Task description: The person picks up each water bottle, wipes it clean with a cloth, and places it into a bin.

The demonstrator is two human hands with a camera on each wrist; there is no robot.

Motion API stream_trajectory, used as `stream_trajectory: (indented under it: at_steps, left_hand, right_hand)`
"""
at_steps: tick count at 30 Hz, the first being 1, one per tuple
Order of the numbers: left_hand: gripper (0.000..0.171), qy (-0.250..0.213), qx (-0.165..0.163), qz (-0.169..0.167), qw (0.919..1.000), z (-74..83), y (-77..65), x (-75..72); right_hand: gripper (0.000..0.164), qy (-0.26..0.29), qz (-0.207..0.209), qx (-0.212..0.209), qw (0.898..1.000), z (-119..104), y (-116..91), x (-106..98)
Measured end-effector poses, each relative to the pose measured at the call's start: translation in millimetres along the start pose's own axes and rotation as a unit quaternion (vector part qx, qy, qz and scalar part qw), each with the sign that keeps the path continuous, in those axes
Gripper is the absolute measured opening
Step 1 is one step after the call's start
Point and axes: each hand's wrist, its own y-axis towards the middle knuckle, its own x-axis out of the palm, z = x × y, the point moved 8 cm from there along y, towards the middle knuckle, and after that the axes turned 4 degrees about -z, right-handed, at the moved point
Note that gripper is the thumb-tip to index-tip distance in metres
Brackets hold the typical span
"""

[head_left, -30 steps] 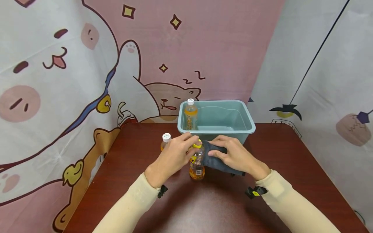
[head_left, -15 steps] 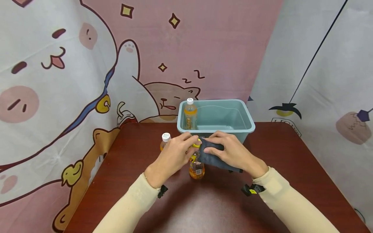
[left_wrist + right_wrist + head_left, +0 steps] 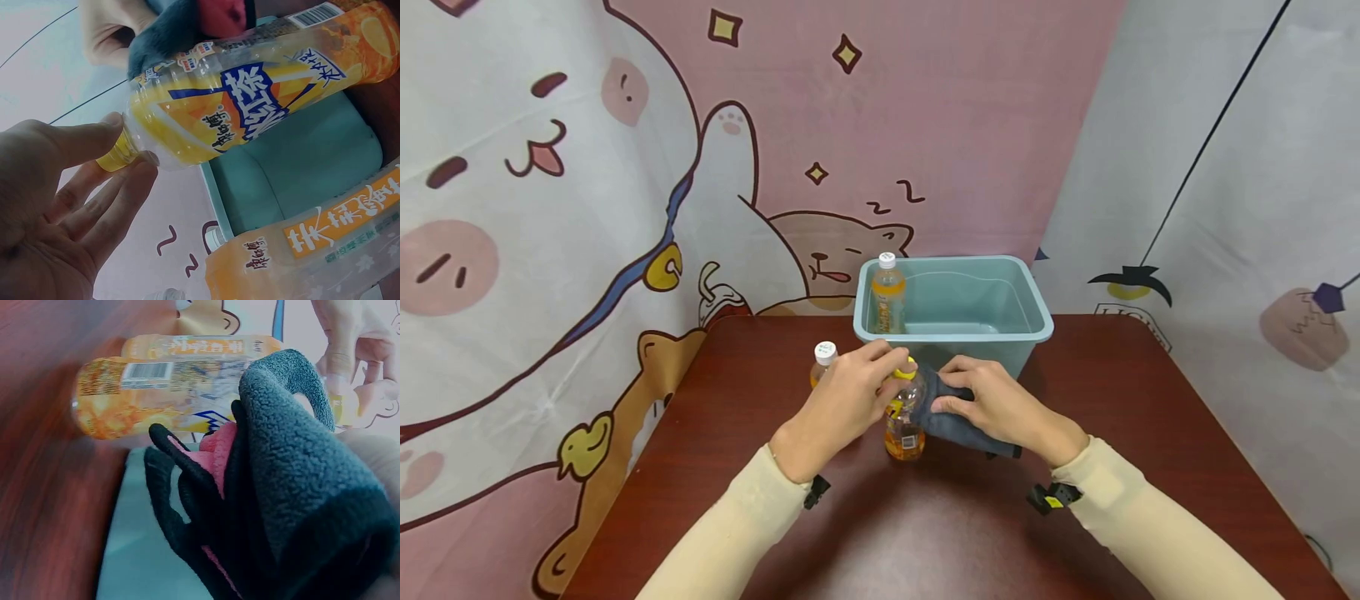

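Note:
An iced tea bottle (image 3: 905,442) with a yellow cap and a yellow-orange label stands upright on the table, some amber colour low in it. My left hand (image 3: 850,387) pinches it at the cap and neck between thumb and fingers (image 3: 134,181). On the bottle's right, my right hand (image 3: 1000,408) grips a fuzzy blue-grey cloth (image 3: 958,429) and holds it against the bottle's upper side. The right wrist view shows the cloth's black edging and pink inner side in loose folds (image 3: 219,456). My right fingers are partly hidden by the cloth.
Behind my hands stands a light teal tub (image 3: 955,338), with a white-capped drink bottle (image 3: 888,304) upright inside it at the left. Another white-capped bottle (image 3: 824,356) stands left of the iced tea bottle, partly covered by my left hand. A patterned curtain (image 3: 985,125) hangs behind the table (image 3: 730,433).
My right hand moved the cloth up and left to the cap, then back down along the bottle's right side. My left hand has kept its hold at the cap.

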Motion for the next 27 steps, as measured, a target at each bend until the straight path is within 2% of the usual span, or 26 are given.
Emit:
stream_trajectory:
  at_steps: [13, 17, 20, 24, 27]
  left_hand:
    - [0.027, 0.004, 0.002, 0.006, 1.0000, 1.8, -0.3, -0.5]
    - [0.028, 0.002, 0.005, 0.007, 1.0000, 2.5, -0.5, -1.1]
    - [0.029, 0.005, 0.008, 0.011, 0.9999, 2.2, 0.3, -2.3]
    - [0.029, 0.008, 0.008, 0.010, 0.9999, 0.7, 0.3, -2.6]
    - [0.029, 0.005, 0.005, 0.007, 0.9999, 0.0, -0.3, -1.7]
  right_hand:
    - [0.028, -0.040, -0.110, 0.012, 0.993, 23.8, -8.3, 59.1]
    - [0.021, -0.057, -0.133, 0.035, 0.989, 30.2, -9.8, 71.4]
    - [0.025, -0.075, -0.139, 0.049, 0.986, 32.8, -9.3, 74.1]
    - [0.040, -0.086, -0.138, 0.052, 0.985, 34.1, -8.6, 74.4]
    - [0.042, -0.085, -0.137, 0.051, 0.986, 35.5, -9.9, 75.3]
